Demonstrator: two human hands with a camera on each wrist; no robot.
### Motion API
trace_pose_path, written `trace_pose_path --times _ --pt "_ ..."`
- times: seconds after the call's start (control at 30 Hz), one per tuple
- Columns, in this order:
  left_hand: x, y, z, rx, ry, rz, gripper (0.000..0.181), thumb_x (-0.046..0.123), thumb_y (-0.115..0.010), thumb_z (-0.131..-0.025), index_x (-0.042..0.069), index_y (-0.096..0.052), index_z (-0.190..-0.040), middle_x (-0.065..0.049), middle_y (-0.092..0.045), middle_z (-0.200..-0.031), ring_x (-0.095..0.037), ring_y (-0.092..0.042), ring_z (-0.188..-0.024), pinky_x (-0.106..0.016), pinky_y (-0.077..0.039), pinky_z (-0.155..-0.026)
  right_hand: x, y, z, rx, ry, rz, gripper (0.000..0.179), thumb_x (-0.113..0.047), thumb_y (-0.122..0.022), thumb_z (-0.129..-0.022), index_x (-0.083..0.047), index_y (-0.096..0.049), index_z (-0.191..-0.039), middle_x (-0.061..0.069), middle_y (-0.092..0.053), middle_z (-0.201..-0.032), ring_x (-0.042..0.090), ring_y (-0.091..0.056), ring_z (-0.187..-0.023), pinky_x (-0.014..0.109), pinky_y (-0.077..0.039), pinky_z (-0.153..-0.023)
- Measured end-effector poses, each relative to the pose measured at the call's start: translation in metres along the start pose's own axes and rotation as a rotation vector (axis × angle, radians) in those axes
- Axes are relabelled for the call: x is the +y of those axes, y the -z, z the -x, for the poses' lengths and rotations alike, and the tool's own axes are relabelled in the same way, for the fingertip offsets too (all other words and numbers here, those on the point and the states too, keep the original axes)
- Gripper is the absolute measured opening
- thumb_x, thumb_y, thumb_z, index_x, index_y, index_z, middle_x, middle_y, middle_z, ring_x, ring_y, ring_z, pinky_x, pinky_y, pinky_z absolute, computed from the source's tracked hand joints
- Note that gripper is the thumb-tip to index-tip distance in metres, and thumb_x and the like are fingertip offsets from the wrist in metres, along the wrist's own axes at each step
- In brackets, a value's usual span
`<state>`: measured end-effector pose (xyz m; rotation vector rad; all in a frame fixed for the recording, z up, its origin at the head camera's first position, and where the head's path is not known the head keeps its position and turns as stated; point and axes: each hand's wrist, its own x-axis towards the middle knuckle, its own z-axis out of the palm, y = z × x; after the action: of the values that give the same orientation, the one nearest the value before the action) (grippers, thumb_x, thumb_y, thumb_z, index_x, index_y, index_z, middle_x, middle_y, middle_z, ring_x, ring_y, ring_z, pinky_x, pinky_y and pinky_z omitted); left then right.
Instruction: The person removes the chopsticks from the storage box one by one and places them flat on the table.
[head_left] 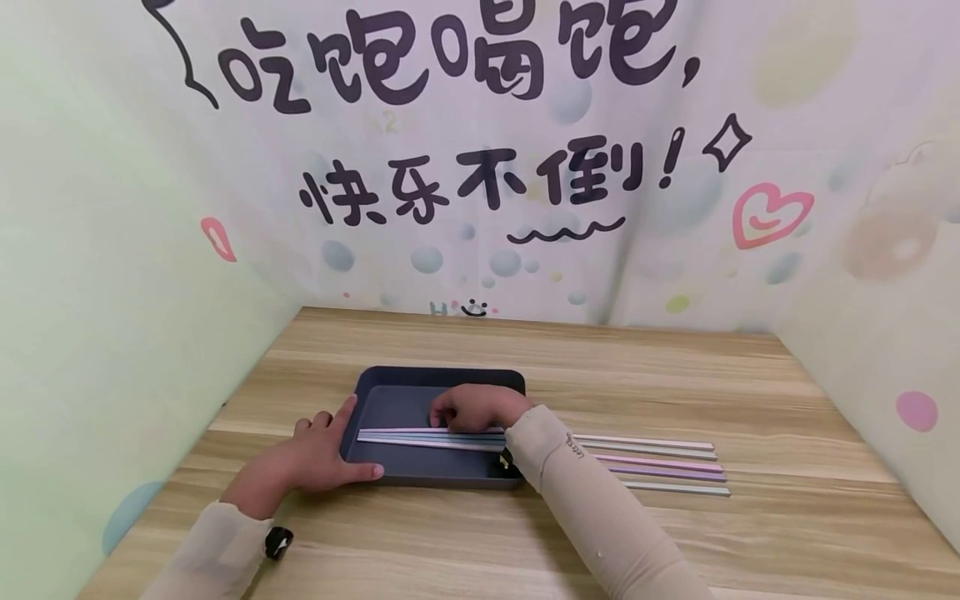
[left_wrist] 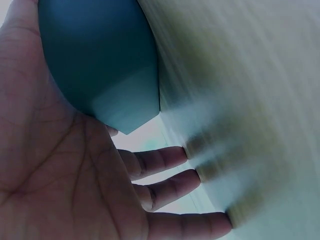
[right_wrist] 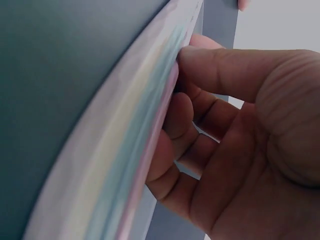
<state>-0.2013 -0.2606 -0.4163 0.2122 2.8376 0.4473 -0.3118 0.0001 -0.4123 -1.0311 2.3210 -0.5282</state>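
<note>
A dark grey rectangular tray lies on the wooden table. Inside it, a bundle of pastel chopsticks runs lengthwise, in white, yellow, blue and pink. My right hand is over the tray, its curled fingers and thumb pinching at the chopsticks along the pink one's edge. At the tray's near left corner, my left hand rests with its thumb on the front rim and index finger along the left side. In the left wrist view the tray corner sits against the palm, the other fingers stretched out to the table.
More chopsticks, in white, pink, purple and pale green, lie on the table right of the tray, partly hidden by the right forearm. A printed cloth hangs behind the table, with light cloth walls at both sides.
</note>
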Motion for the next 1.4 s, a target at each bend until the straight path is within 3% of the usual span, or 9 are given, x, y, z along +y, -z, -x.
trace_pose_path --times 0.27,0.8,1.1,1.4 --pt "0.0033 0.0025 0.0015 -0.007 0.004 0.005 0.126 0.075 -0.068 -0.074 0.001 -0.009 -0.157 -0.038 -0.036 -0.137 -0.055 -0.035 -0.120 -0.065 -0.040 -0.092 -0.0005 -0.0016 -0.0009 0.027 -0.009 0.020 0.020 0.002 -0.059 -0.094 -0.017 -0.065 -0.097 -0.001 -0.051 -0.077 0.013 -0.050 -0.072 0.025 -0.039 -0.066" --pt "0.0023 0.0020 0.0004 -0.004 0.000 0.000 0.125 0.074 -0.068 -0.075 0.000 -0.010 -0.157 -0.038 -0.037 -0.136 -0.055 -0.036 -0.119 -0.065 -0.040 -0.092 -0.0026 -0.0020 -0.0021 0.111 -0.045 0.078 0.011 -0.006 -0.064 -0.095 -0.011 -0.069 -0.104 -0.002 -0.052 -0.074 0.012 -0.051 -0.070 0.026 -0.041 -0.065" --pt "0.0013 0.0014 -0.0006 -0.003 0.001 -0.002 0.125 0.074 -0.068 -0.075 0.001 -0.009 -0.157 -0.038 -0.036 -0.137 -0.055 -0.036 -0.120 -0.065 -0.040 -0.092 -0.0006 -0.0008 -0.0032 0.105 -0.028 0.069 0.011 -0.003 -0.066 -0.093 -0.012 -0.068 -0.101 -0.002 -0.050 -0.073 0.012 -0.051 -0.069 0.025 -0.041 -0.064" --pt "0.0031 0.0030 0.0011 -0.015 0.008 -0.008 0.126 0.076 -0.068 -0.075 0.001 -0.008 -0.158 -0.038 -0.036 -0.138 -0.055 -0.036 -0.120 -0.065 -0.040 -0.092 -0.0003 0.0075 0.0005 0.030 0.007 0.061 0.019 0.002 -0.061 -0.093 -0.017 -0.064 -0.090 -0.002 -0.053 -0.078 0.013 -0.050 -0.073 0.026 -0.040 -0.066"
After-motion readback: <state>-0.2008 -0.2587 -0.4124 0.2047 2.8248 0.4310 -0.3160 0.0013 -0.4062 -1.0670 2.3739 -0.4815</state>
